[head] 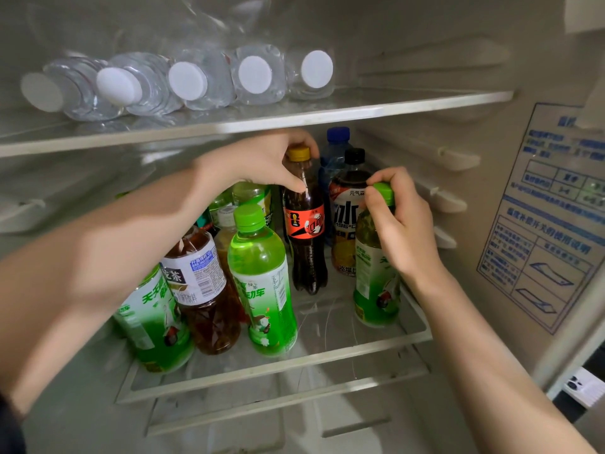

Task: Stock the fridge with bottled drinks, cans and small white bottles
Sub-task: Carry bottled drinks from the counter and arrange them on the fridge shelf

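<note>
Nearest, below and left of the left hand's fingers point(294, 186), a front green tea bottle point(262, 276) and a brown tea bottle point(203, 290) stand at the front of the glass shelf point(360, 350). All these bottles are full plastic, so I judge them rather heavy and stiff, and the smooth labels may slip. The neck just under the cap is the safe place to hold.

The right hand point(402, 231) enters from the lower right with the wrist bent. Its fingers point(376, 204) are curled around the neck of the right green tea bottle point(376, 273), which seems to rest upright on the shelf.

The left hand point(262, 165) stretches across from the left, palm down. Thumb and fingers pinch the neck of the cola bottle point(307, 237) under its yellow cap; it stands upright, farther in.

Between and behind both sets of fingers stand a black-capped bottle point(347, 224) and a blue-capped water bottle point(337, 142). Above the fingers, on the upper shelf point(425, 104), clear water bottles point(252, 73) lie on their sides.
</note>
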`<state>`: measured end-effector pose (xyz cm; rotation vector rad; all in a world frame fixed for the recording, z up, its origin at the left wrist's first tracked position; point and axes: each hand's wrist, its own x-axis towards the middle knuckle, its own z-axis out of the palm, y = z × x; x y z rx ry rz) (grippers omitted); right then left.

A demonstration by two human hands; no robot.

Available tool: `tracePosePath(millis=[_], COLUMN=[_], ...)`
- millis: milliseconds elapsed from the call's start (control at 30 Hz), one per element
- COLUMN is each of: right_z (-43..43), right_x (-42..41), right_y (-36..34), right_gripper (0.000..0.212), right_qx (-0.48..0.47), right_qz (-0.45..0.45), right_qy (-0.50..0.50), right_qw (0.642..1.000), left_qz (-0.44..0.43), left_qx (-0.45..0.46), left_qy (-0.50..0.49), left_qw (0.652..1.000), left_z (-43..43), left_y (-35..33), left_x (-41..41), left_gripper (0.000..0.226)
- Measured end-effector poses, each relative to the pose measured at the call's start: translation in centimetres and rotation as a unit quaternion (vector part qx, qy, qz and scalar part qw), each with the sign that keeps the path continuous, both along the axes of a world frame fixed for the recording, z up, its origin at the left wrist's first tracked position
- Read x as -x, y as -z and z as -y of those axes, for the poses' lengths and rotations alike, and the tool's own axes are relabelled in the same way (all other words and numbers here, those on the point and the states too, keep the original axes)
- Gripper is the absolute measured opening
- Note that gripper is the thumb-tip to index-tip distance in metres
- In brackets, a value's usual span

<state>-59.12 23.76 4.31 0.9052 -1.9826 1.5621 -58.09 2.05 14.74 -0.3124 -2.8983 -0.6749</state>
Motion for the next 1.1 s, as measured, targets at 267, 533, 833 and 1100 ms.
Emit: tracePosePath(millis=[267, 533, 833, 1100], right_z=[0.1, 0.1, -0.1, -0.5], right_x=[0.0, -0.1, -0.2, -0.2], right_y=[0.0, -0.1, -0.4, -0.5], right_gripper=[0.011, 0.011, 0.012, 0.015], right_qx=[-0.001, -0.001, -0.009, -0.018], right_qz=[-0.001, 0.001, 0.002, 0.012], right_qy=[0.003, 0.007, 0.001, -0.019], right_qw=[1.0, 1.0, 1.0, 1.0], left_qz=[-0.002, -0.002, -0.006, -0.02], left_qx=[0.01, 0.028, 0.0, 0.038], left_qy=[-0.006, -0.015, -0.023, -0.057], left_qw=[1.0, 0.999, 1.0, 0.997], left_z=[0.1, 0.0, -0.3, -0.6], left_y=[0.1, 0.1, 0.4, 0.3], left_x=[0.2, 0.3, 0.3, -0.7], left_gripper=[0.045, 0.049, 0.055, 0.086])
